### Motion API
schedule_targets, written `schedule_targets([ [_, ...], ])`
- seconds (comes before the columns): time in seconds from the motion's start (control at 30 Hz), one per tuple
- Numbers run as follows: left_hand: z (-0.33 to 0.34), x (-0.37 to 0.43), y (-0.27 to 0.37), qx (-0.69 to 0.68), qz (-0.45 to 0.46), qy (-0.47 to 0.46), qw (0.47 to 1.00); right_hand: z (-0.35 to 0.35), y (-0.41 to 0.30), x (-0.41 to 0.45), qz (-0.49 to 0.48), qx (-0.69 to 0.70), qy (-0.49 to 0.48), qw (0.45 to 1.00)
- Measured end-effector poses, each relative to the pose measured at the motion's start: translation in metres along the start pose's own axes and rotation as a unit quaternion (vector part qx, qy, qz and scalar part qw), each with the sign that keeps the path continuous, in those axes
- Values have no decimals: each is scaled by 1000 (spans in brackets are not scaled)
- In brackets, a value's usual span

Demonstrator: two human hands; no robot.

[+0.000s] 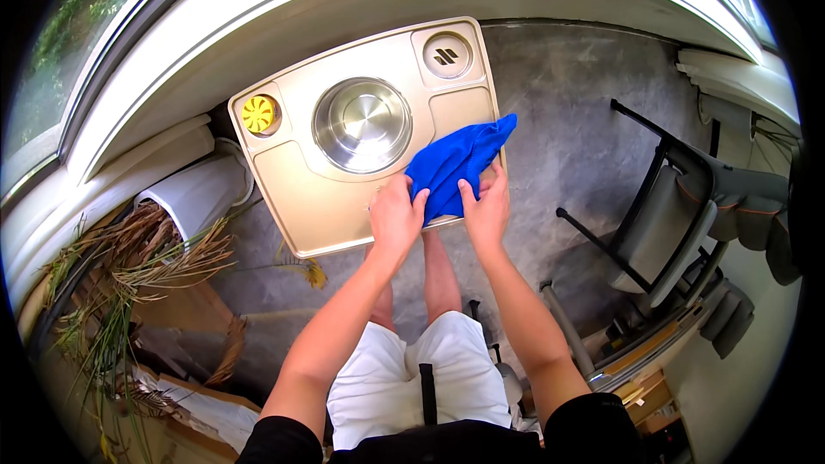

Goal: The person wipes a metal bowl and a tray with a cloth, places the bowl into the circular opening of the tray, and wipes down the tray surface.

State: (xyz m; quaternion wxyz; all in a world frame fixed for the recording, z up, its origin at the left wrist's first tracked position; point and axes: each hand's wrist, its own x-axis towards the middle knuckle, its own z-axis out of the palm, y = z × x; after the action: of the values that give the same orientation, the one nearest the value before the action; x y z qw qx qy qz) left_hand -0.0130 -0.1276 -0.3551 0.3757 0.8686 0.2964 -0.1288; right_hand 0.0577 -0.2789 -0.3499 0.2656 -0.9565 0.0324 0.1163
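Note:
A blue cloth (451, 167) lies bunched over the near right part of a beige tray-like tabletop (277, 187). My left hand (394, 211) grips the cloth's left edge between thumb and fingers. At its right edge, my right hand (486, 201) pinches the cloth in the same way, close to the tabletop's rim. A round stainless steel basin (362, 125) is set in the middle of the top. A yellow slotted round piece (258, 114) sits in the left corner recess, and a round recess with dark slanted marks (447, 55) is at the far right corner.
To the left, a white pot (203, 187) lies tipped beside dry and green plant leaves (161, 264). A grey chair with a black frame (670, 206) lies at the right on the grey floor (548, 96). A white wall ledge and windows run along the far side.

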Motion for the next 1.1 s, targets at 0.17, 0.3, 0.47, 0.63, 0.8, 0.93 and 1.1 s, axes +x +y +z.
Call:
schedule_targets([
  [0.17, 1, -5, 13, 15, 95, 27, 995, -1, 14, 4, -77, 182, -65, 978],
  [0.3, -17, -9, 21, -190, 9, 3, 982, -29, 10, -9, 86, 475, -194, 854],
  [0.47, -57, -3, 22, -400, 8, -5, 917, -92, -25, 6, 87, 528, -78, 841],
  [0.63, -90, -14, 49, -477, 45, 10, 878, -124, -16, -3, 71, 546, -40, 834],
  [0.8, -58, -29, 6, -368, 51, 4, 928, -92, 29, -22, 106, 441, -1, 891],
  [0.93, -13, -24, -31, -365, -95, -88, 922, -53, 76, -5, 155, 283, -60, 945],
  [1.1, -1, -8, -31, -288, -61, -43, 955, -36, 81, 15, -12, 110, 75, 991],
])
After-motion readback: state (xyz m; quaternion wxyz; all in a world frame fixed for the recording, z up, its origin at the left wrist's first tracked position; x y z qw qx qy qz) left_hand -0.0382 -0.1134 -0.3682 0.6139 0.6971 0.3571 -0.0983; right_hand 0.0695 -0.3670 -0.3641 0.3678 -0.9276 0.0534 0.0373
